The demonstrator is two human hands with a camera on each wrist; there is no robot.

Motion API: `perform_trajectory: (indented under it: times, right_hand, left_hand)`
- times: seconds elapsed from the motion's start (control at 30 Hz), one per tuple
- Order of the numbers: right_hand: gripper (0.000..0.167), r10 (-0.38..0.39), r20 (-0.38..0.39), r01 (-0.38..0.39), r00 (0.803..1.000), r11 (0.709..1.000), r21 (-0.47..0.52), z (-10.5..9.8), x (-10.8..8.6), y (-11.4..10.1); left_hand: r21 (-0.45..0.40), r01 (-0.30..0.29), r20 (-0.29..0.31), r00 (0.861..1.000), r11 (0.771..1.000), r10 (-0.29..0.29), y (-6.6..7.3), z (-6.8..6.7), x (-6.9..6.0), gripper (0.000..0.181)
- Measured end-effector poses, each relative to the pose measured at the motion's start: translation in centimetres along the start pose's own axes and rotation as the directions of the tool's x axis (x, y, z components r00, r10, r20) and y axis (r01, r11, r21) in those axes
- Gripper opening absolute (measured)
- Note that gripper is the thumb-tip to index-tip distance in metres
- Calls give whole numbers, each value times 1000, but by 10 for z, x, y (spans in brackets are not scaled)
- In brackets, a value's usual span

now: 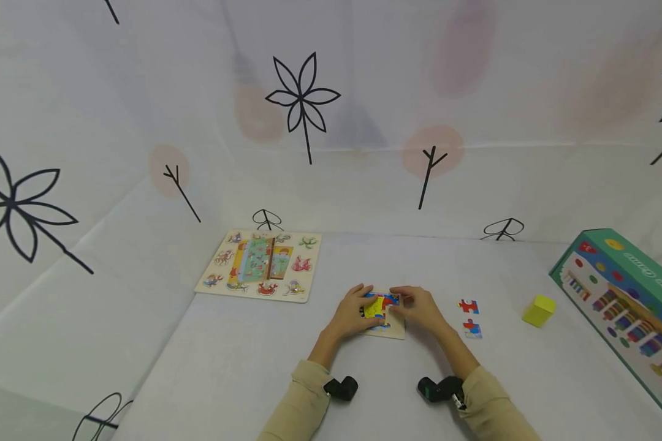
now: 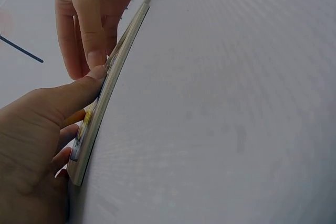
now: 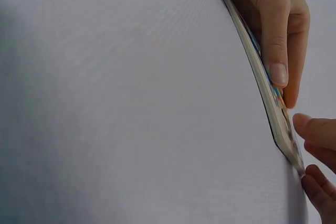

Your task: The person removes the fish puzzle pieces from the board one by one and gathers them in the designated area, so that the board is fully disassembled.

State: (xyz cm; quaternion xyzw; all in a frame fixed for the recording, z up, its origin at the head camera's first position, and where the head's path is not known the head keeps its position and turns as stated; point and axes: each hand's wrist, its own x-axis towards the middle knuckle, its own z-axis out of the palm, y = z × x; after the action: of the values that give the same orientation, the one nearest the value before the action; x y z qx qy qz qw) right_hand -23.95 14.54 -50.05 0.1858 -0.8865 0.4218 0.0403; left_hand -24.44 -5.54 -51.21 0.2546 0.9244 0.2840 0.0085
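Observation:
A small wooden jigsaw puzzle (image 1: 387, 334) with bright yellow, red and blue pieces lies on the table between both hands. My left hand (image 1: 351, 311) holds its left side. The thumb of that hand (image 2: 39, 124) lies over the pieces, and its fingers reach around toward the far edge. At the upper right corner, my right hand (image 1: 421, 308) has bent fingers touching the board. Whether a piece is between those fingers is hidden. In the right wrist view, the right fingertips (image 3: 311, 178) meet the board's corner. Two loose jigsaw pieces (image 1: 467, 306) lie to the right.
A larger peg puzzle board (image 1: 314, 269) with sea animals lies at the back left, a picture piece stack on it. On the right stand a yellow block (image 1: 539, 311) and a long green toy box (image 1: 612, 294). A patterned cloth (image 1: 358, 196) hangs behind.

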Motion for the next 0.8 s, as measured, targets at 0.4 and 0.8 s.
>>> perform_trajectory:
  times: [0.4, 0.8]
  right_hand:
    - [27, -76, 53, 85, 996, 979, -186, 1, 4, -1]
    - [24, -158, 45, 163, 986, 969, -183, 2, 0, -1]
  left_hand:
    - [-19, -3, -14, 1000, 1000, 3, -3, 3, 1, 60]
    - [-19, 5, -6, 1000, 1000, -5, 0, 1, 0, 59]
